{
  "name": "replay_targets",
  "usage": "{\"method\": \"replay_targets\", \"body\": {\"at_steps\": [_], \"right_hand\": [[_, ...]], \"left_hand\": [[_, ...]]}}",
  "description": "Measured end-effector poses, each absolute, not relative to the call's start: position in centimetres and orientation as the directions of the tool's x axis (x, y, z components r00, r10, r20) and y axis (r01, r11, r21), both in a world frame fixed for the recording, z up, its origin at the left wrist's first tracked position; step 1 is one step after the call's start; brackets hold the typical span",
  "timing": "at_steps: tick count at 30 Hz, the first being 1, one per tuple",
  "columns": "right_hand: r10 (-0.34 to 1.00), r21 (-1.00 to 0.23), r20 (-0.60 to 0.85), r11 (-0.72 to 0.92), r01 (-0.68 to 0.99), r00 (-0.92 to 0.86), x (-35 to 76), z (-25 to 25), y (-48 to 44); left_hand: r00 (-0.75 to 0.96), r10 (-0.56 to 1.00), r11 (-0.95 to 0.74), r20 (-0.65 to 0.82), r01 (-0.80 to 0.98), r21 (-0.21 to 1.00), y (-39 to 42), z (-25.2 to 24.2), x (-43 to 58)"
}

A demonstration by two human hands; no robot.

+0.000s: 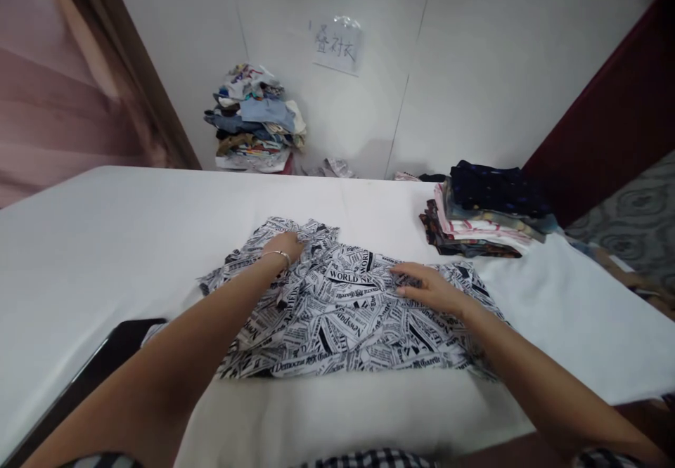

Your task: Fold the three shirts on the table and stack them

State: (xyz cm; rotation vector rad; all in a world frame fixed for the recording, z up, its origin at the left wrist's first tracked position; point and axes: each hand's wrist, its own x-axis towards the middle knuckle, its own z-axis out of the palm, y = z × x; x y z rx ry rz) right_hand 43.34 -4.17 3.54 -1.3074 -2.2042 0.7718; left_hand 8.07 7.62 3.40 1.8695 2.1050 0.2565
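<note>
A shirt (348,313) with a black-and-white newspaper print lies spread on the white table in front of me. My left hand (287,244), with a bracelet at the wrist, is at the shirt's upper left part near the collar; its fingers are curled into the cloth. On the shirt's right half rests my right hand (425,287), thumb and forefinger apart, with a little rumpled fabric between them. The cloth is bunched around the left hand and flatter through the middle. Part of the left sleeve side is hidden under my left forearm.
A stack of folded clothes (490,208) sits at the table's right. Beyond the far edge rises a tall clothes pile (258,120) against the wall. A handwritten sheet (337,46) hangs there. A dark flat object (113,355) lies at left, beside the white table (63,243).
</note>
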Motion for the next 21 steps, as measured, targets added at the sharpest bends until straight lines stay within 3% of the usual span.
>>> {"method": "replay_targets", "body": {"at_steps": [3, 5, 8, 10, 13, 16, 18, 19, 21], "right_hand": [[0.875, -0.67, 0.094, 0.409, 0.62, -0.475, 41.8, 3.5, -5.4], [0.873, -0.702, 0.109, 0.406, 0.585, -0.475, 40.0, 3.8, -5.5], [0.873, -0.809, 0.115, 0.359, 0.466, -0.474, 36.0, 4.9, -4.7], [0.886, -0.884, 0.146, 0.316, 0.344, -0.439, 32.9, 5.8, -3.4], [0.954, -0.957, 0.221, 0.252, 0.144, -0.203, 30.0, 6.9, -0.3], [0.968, -0.964, 0.252, 0.251, -0.089, 0.004, 30.8, 8.1, 3.7], [0.962, -0.939, 0.27, 0.27, -0.214, 0.034, 33.2, 9.5, 6.3], [0.964, -0.93, 0.262, 0.266, -0.254, 0.05, 34.6, 10.4, 7.5], [0.979, -0.93, 0.197, 0.202, -0.308, 0.048, 37.5, 12.4, 9.6]], "left_hand": [[-0.091, 0.995, 0.1, -0.041, 0.908, 0.406, 8.5, 5.0, 8.6], [-0.09, 0.996, 0.057, 0.027, 0.802, 0.595, 8.4, 7.1, 9.8], [-0.022, 0.996, -0.081, 0.092, 0.299, 0.951, 7.1, 10.9, 13.2], [0.08, 0.986, -0.152, 0.149, 0.033, 0.988, 5.5, 13.1, 15.7], [0.326, 0.888, -0.356, 0.325, 0.041, 0.933, 3.4, 15.2, 17.8], [0.517, 0.722, -0.634, 0.46, 0.229, 0.738, 3.3, 15.1, 16.3], [0.483, 0.77, -0.632, 0.416, 0.495, 0.596, 4.6, 13.5, 13.7], [0.415, 0.838, -0.545, 0.354, 0.649, 0.531, 5.6, 12.2, 12.3], [0.353, 0.926, -0.376, 0.131, 0.861, 0.341, 7.6, 9.2, 9.7]]}}
